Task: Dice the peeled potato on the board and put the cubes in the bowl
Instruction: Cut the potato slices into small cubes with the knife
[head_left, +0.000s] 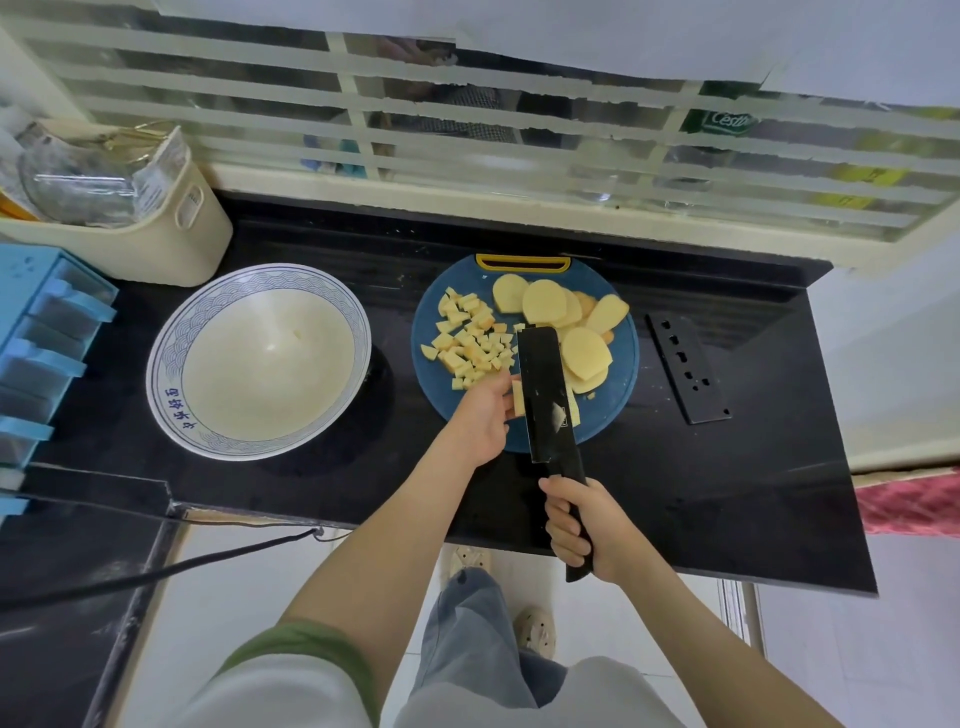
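Note:
A round blue cutting board (441, 384) lies on the black counter. Potato slices (550, 304) are fanned across its far and right side, and a heap of potato cubes (470, 340) sits on its left. My right hand (582, 525) grips the handle of a black cleaver (543, 389), whose blade lies over potato strips (519, 397) near the board's front. My left hand (480, 415) holds those strips at the blade's left side. A white bowl (171, 364) with a blue patterned rim stands left of the board, with no potato in it.
A black knife sheath (685, 366) lies right of the board. A cream basket (171, 244) and blue drawers (36, 332) stand at the far left. A barred window runs behind the counter. A dark cable (156, 571) hangs off the counter's front edge.

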